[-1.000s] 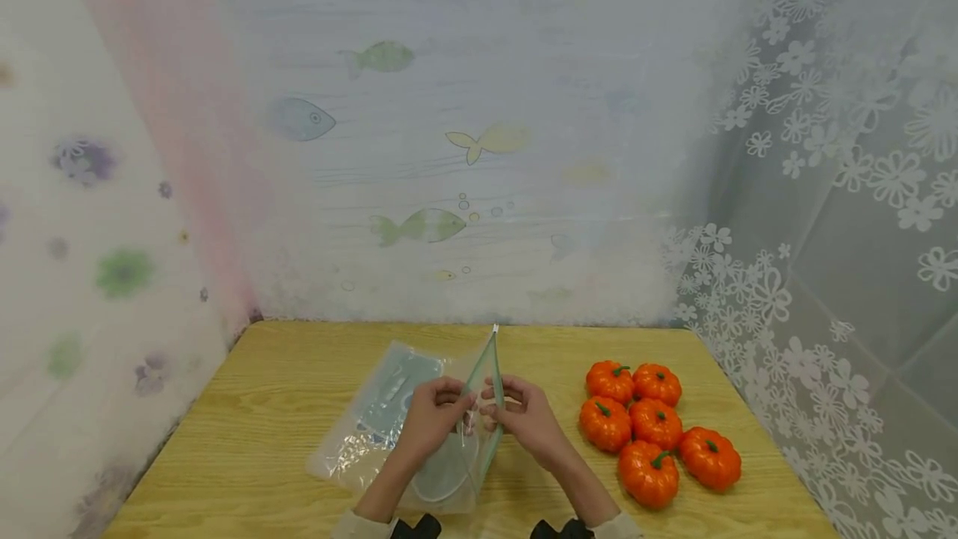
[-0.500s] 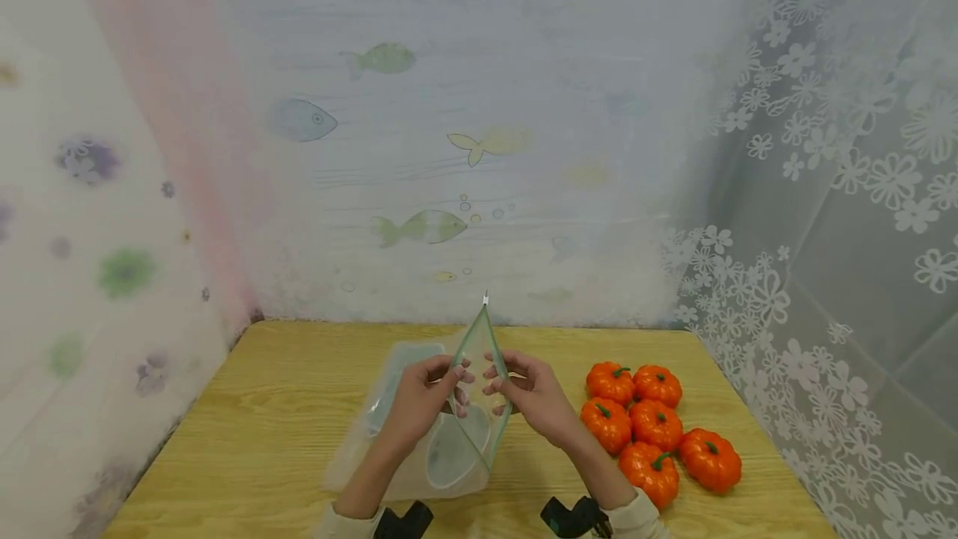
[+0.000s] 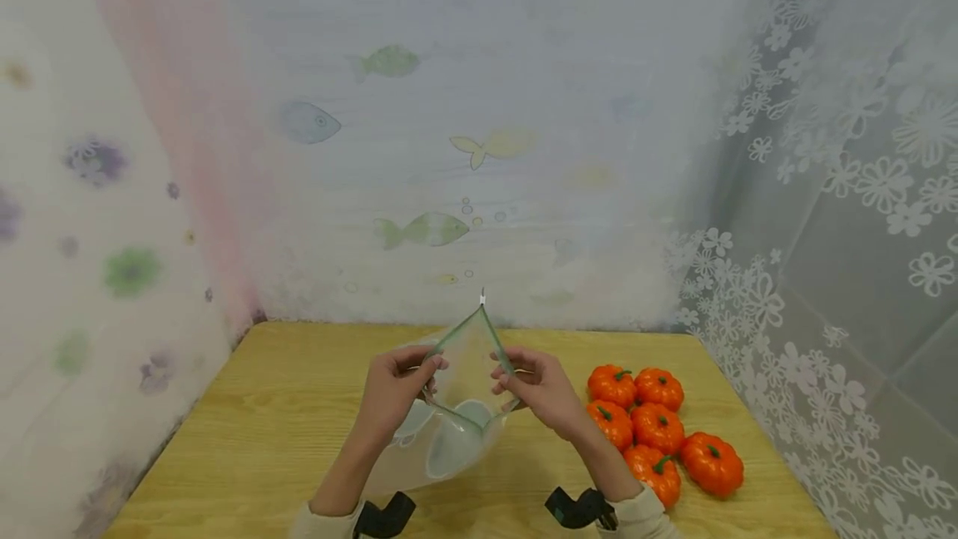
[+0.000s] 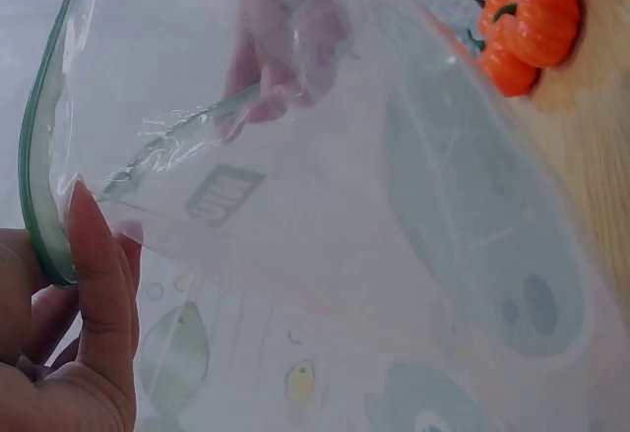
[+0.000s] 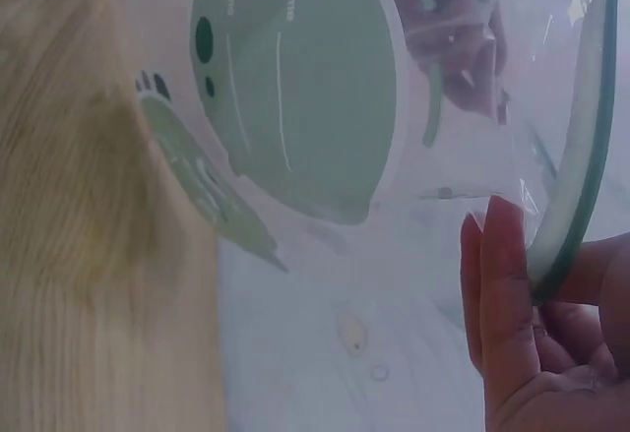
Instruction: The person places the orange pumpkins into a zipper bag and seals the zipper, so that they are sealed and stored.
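Note:
A clear plastic zipper bag [image 3: 464, 364] with green edging and pale green printed shapes is held up between both hands, its mouth spread into a diamond. A small white slider sits at the far corner of the mouth. My left hand [image 3: 392, 389] pinches the left rim between thumb and fingers; the green strip [image 4: 37, 147] runs through that grip in the left wrist view. The opposite rim is pinched by my right hand [image 3: 545, 389], also seen in the right wrist view. No contents show through the clear film.
Several orange toy pumpkins [image 3: 657, 428] with green stems cluster on the right of the wooden table [image 3: 284, 381], close to the right forearm. A fish-patterned curtain [image 3: 479, 190] hangs behind the table, with further patterned cloth on both sides.
Both hands have lifted the bag and drawn its rims apart, the left hand moving left. The bag's mouth has widened from a narrow slit to a diamond. The pumpkins have stayed put.

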Available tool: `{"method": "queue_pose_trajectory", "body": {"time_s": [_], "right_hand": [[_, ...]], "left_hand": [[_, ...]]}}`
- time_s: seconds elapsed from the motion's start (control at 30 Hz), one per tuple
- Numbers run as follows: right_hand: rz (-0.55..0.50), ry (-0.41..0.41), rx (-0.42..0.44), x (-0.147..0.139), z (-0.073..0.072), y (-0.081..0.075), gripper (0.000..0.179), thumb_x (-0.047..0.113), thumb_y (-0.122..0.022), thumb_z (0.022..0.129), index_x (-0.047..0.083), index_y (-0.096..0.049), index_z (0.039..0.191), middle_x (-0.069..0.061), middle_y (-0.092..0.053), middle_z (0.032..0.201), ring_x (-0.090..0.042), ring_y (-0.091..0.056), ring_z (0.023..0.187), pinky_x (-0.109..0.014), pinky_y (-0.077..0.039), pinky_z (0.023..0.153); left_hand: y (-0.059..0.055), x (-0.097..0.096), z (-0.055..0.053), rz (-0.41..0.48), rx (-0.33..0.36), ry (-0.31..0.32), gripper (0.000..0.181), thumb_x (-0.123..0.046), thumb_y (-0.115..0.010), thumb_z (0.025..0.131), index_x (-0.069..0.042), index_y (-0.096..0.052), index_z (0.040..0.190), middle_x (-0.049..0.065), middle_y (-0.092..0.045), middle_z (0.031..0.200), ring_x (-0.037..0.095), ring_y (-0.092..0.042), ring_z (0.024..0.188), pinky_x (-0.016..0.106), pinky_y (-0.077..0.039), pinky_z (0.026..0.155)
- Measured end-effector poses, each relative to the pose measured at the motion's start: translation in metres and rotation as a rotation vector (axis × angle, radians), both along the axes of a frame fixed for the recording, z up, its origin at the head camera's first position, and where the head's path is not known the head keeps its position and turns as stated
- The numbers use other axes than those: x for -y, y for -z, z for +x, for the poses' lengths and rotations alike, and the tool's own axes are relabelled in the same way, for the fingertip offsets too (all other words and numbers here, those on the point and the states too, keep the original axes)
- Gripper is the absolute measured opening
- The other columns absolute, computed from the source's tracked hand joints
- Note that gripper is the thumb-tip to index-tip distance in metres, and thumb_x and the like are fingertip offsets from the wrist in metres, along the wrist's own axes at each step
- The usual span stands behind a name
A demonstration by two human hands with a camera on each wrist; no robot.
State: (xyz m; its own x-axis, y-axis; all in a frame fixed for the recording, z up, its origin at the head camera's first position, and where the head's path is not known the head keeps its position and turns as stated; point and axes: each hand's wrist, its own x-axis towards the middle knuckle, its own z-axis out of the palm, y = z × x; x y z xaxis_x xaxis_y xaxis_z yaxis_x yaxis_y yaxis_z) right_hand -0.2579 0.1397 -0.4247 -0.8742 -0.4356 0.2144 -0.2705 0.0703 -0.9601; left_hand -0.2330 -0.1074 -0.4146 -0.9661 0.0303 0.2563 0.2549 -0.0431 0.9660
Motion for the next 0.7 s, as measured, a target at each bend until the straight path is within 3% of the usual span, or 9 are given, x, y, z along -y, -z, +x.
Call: {"method": "queue_pose_trajectory", "body": {"time_s": [0.13, 0.3, 0.47, 0.7], "right_hand": [[0.014, 0.018, 0.012, -0.009, -0.003, -0.002, 0.037, 0.004, -0.063, 0.101, -0.009, -0.057, 0.134, -0.029, -0.066, 0.116, -0.009, -0.073, 0.090, -0.028, -0.063, 0.073], [0.010, 0.056, 0.051, -0.019, -0.007, -0.006, 0.033, 0.000, -0.062, 0.099, -0.011, -0.058, 0.130, -0.010, -0.070, 0.109, -0.010, -0.071, 0.091, -0.027, -0.062, 0.077], [0.003, 0.049, 0.056, -0.023, -0.010, -0.004, 0.025, -0.002, -0.058, 0.101, -0.011, -0.060, 0.125, -0.006, -0.067, 0.107, -0.011, -0.068, 0.091, -0.031, -0.062, 0.083], [0.003, 0.087, 0.052, -0.027, -0.011, -0.009, 0.025, -0.003, -0.058, 0.100, -0.012, -0.061, 0.123, -0.004, -0.067, 0.104, -0.016, -0.069, 0.093, -0.032, -0.063, 0.082]], "left_hand": [[-0.008, 0.011, 0.003, 0.022, -0.007, -0.045, 0.024, -0.002, -0.068, 0.096, 0.011, -0.070, 0.117, 0.007, -0.077, 0.090, 0.011, -0.063, 0.060, 0.024, -0.058, 0.057], [-0.017, 0.027, 0.007, 0.040, -0.015, -0.164, 0.025, 0.001, -0.068, 0.096, 0.011, -0.070, 0.119, -0.005, -0.077, 0.085, 0.010, -0.062, 0.060, 0.024, -0.057, 0.055], [-0.020, 0.037, 0.010, 0.012, -0.040, -0.235, 0.023, 0.003, -0.067, 0.096, 0.010, -0.071, 0.117, 0.000, -0.077, 0.087, 0.011, -0.062, 0.059, 0.026, -0.058, 0.054], [-0.021, 0.038, 0.011, -0.021, -0.080, -0.255, 0.019, 0.004, -0.068, 0.094, 0.011, -0.073, 0.111, 0.004, -0.078, 0.089, 0.012, -0.064, 0.056, 0.026, -0.058, 0.053]]}}
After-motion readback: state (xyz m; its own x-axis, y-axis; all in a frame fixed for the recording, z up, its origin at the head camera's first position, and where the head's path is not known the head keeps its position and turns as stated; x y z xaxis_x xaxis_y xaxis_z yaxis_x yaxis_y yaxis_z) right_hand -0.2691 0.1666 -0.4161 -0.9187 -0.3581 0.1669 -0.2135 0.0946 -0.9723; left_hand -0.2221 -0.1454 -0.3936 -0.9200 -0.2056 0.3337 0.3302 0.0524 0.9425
